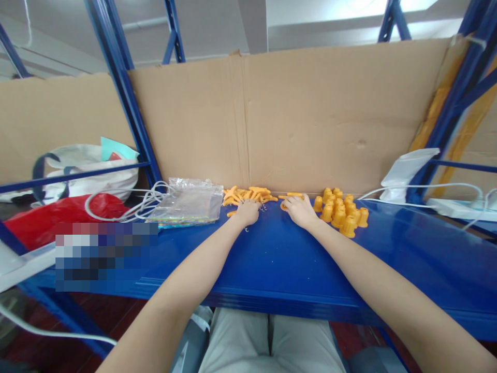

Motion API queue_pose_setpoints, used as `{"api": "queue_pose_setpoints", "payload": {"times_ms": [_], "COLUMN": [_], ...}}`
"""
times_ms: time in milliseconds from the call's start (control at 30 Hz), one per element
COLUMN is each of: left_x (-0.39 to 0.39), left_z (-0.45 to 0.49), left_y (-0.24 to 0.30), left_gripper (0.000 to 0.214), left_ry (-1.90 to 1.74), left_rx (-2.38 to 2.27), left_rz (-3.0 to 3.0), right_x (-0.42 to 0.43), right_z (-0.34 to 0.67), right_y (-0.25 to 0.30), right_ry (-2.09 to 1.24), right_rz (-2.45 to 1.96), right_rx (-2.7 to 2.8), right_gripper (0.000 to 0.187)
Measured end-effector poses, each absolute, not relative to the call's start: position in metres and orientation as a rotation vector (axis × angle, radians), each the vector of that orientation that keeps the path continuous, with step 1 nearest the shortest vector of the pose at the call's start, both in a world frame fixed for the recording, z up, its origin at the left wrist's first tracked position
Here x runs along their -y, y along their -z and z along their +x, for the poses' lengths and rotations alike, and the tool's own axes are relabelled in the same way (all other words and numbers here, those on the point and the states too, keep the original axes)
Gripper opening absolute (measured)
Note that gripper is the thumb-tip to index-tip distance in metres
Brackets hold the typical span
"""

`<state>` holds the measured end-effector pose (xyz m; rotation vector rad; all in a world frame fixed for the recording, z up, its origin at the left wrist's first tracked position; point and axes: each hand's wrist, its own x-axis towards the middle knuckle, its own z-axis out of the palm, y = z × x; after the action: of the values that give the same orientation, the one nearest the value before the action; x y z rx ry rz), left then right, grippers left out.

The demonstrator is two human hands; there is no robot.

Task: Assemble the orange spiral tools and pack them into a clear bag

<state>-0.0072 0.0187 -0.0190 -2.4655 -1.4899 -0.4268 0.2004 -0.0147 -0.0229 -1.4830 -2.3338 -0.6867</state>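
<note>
Left hand (249, 211) is palm down at the near edge of a messy heap of branching orange plastic pieces (254, 194), fingers kinda bent over it. Can't tell if it's actually got hold of one, since the back of the hand hides the fingertips. A few tiny silvery metal bits (263, 208) are lying right by it, too small to make out properly.

Right hand (302, 211) is a bit further along, partly curled, with a rounded orange part (284, 206) right at its fingers. Pinched or just touched? Honestly can't tell from this angle. Just behind that hand there's a thin orange stick (294, 195) lying flat.

Right next to the right hand, on its outer side, is a tight bunch of yellow-orange cup-shaped pieces (348, 226), mostly standing wide end down. All of it's on a shiny blue tabletop (267, 264), pushed up near a big cardboard panel (306, 114) at the back.

Over on the left of the orange heap: clear plastic bags (196, 199) in a stack, a tangle of white cable (149, 203), then a red plastic bag (73, 212) and a white tote (97, 158) behind it. Far right, a white power strip (452, 207) by the blue rack post (446, 114).
</note>
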Motion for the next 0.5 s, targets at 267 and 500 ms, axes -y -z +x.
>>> {"api": "queue_pose_setpoints", "payload": {"times_ms": [267,500], "left_x": [-0.017,-0.02], "left_z": [-0.007,-0.02], "left_y": [0.016,-0.007], "left_gripper": [0.031,0.025], "left_ry": [0.507,0.444], "left_rx": [1.55,1.758], "left_rz": [-2.342,-2.196], "right_x": [0.019,0.023], "right_z": [0.21,0.241], "right_y": [0.008,-0.028], "right_ry": [0.554,0.441], "right_rz": [-1.554,-1.918], "right_rx": [2.16,1.76], "right_gripper": [0.039,0.029]}}
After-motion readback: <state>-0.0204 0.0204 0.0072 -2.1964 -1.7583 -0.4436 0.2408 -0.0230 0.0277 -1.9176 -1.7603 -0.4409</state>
